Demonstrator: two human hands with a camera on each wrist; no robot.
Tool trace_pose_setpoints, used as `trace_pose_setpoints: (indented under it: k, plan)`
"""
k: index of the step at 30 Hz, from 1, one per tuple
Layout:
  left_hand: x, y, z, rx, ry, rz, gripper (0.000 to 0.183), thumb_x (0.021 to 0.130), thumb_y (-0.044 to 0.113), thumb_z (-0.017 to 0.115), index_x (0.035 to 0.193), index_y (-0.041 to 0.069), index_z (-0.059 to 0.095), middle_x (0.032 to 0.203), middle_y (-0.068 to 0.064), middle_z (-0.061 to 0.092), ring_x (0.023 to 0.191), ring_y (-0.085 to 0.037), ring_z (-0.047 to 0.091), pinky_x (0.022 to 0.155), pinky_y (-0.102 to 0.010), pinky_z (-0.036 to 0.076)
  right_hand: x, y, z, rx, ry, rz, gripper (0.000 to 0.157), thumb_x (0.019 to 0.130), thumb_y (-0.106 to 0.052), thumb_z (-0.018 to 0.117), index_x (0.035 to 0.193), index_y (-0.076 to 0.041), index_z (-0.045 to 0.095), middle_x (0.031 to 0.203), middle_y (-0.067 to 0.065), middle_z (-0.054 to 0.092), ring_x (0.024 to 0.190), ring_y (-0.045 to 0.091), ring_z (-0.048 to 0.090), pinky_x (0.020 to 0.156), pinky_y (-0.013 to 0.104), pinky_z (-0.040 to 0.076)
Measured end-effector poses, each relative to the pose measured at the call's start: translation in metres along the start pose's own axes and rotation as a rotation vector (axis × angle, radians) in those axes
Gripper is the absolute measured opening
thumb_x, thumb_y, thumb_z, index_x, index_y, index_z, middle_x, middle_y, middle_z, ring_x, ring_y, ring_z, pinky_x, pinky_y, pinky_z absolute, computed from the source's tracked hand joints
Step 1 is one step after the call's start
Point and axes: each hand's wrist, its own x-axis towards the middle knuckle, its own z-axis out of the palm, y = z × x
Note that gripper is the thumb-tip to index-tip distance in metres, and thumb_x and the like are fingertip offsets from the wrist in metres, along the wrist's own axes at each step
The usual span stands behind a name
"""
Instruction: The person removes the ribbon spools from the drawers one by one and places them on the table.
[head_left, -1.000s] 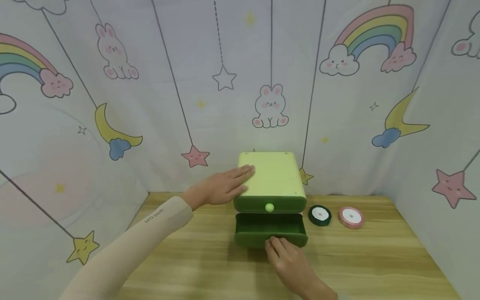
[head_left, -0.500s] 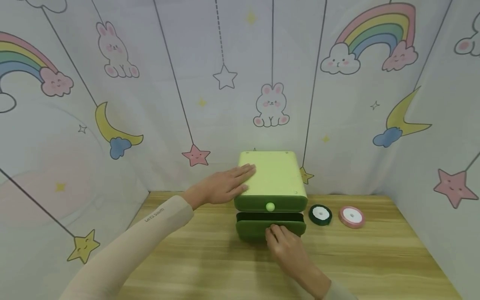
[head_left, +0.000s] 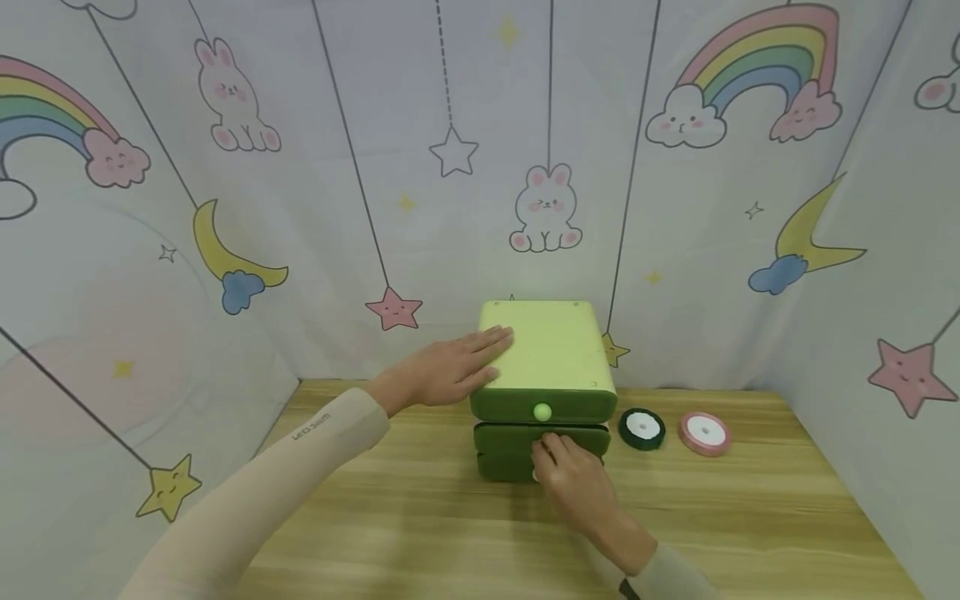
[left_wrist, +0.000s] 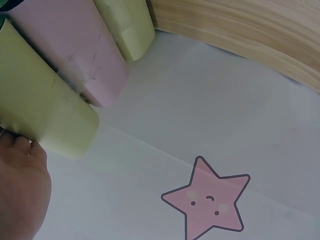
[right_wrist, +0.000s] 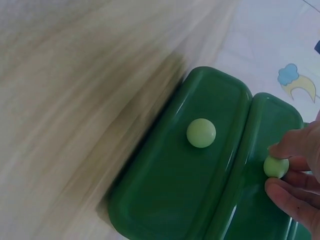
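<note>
A small drawer cabinet with a pale yellow-green top and dark green drawer fronts stands at the back of the table. My left hand rests with fingers straight on the left side of its top. Thumb and fingers of my right hand pinch the round light-green knob of the middle drawer, whose front sits nearly level with the others. Below it, the bottom drawer has its own knob. The top drawer is pushed in. Stacked yellow-green and pink side panels show in the left wrist view.
Right of the cabinet lie a dark green ribbon spool and a pink ribbon spool, both with white centres. A cloth backdrop printed with rabbits, stars and rainbows surrounds the wooden table at the back and sides.
My right hand has pushed the middle drawer inward, from pulled out with its inside showing to almost closed. My left hand has stayed on the cabinet top.
</note>
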Motion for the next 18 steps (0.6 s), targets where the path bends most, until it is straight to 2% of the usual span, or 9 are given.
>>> trace_pose_setpoints:
  k: [7,18]
  plan:
    - [0.0009,-0.0003,0.0012,-0.006,0.016,0.027,0.065,0.114,0.053,0.024,0.171,0.024,0.010,0.179,0.005,0.009,0.166,-0.017,0.013,0.134,-0.043,0.026,0.0013,0.0046,0.0038,0.001,-0.019,0.015,0.058,0.114,-0.014,0.022,0.095,0.000,0.075,0.089,0.009,0.068,0.070,0.018,0.065,0.057,0.024,0.057]
    - [0.0004,0.0004,0.0005,-0.010,0.017,0.021,0.065,0.114,0.053,0.024,0.171,0.024,0.009,0.179,0.005,0.008,0.166,-0.018,0.014,0.133,-0.045,0.028,0.0025,0.0084,0.0072,0.009,-0.022,0.007,0.060,0.116,-0.017,0.021,0.095,-0.001,0.075,0.089,0.008,0.068,0.071,0.016,0.064,0.058,0.023,0.057]
